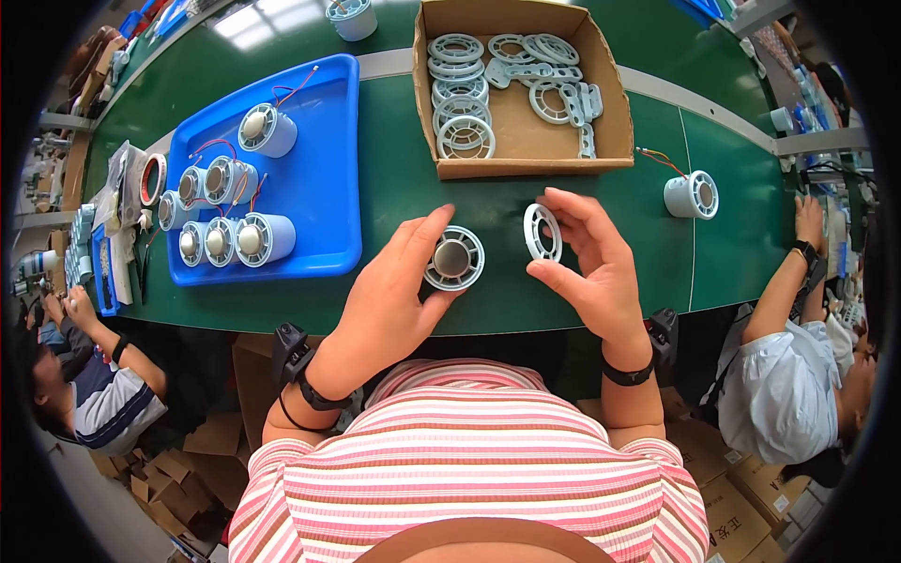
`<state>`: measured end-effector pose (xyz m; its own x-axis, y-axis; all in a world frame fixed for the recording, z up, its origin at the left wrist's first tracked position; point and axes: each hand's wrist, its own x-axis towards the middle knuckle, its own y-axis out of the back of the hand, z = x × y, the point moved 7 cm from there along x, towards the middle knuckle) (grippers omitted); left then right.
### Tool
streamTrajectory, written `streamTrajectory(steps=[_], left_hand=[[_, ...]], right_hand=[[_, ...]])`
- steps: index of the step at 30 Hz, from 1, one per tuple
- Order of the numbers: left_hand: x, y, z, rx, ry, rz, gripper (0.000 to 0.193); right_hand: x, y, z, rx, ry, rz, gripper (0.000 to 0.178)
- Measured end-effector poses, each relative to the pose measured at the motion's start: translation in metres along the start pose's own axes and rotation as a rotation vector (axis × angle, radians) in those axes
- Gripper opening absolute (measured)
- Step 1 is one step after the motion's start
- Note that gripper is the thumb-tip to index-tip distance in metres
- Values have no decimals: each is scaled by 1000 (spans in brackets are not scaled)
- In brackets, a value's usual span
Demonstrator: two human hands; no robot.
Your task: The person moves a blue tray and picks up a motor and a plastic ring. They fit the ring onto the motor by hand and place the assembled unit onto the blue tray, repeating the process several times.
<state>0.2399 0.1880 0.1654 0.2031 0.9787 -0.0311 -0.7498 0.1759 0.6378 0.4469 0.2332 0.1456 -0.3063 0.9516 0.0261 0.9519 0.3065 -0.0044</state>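
Striped in pink and white, the person's own shirt fills the lower edge, and both forearms rise from it to the green work surface.

Far left on that surface lies a blue plastic tray holding several pale cylindrical fan housings with red leads, standing and lying close together.

Next comes the left hand, its fingers closed around a round grey fan housing with a metal hub showing in its open face; the housing rests on the surface just ahead of the body, face up, thumb on one side and fingers curled on the other.

Just beside it, the right hand pinches a white plastic ring grille with spokes between thumb and fingertips, tilted on edge and apart from the housing.

To do this well, I judge the left grip should hold the housing flat and steady while the grille is levelled, centred over the open face and turned until its tabs meet their seats, then pressed evenly round the rim rather than at one point.

Behind the hands sits an open brown cardboard box of more white grilles, and further right a lone pale housing with coloured leads.
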Motion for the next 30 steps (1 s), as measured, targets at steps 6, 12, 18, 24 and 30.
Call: streamTrajectory(steps=[6, 12, 18, 24, 30], left_hand=[[12, -19, -3, -369, 135, -152, 68], [11, -16, -9, -363, 115, -230, 72], [10, -22, -14, -594, 289, -200, 74], [13, -26, -16, -660, 217, -195, 71], [13, -35, -12, -815, 363, -338, 71]], right_hand=[[-5, -28, -32, -332, 283, -100, 72], [-5, -7, -28, -428, 231, -66, 74], [-8, 9, -6, -816, 255, -50, 72], [-21, 10, 13, -871, 225, 104, 67], [-15, -3, -11, -417, 166, 69, 73]])
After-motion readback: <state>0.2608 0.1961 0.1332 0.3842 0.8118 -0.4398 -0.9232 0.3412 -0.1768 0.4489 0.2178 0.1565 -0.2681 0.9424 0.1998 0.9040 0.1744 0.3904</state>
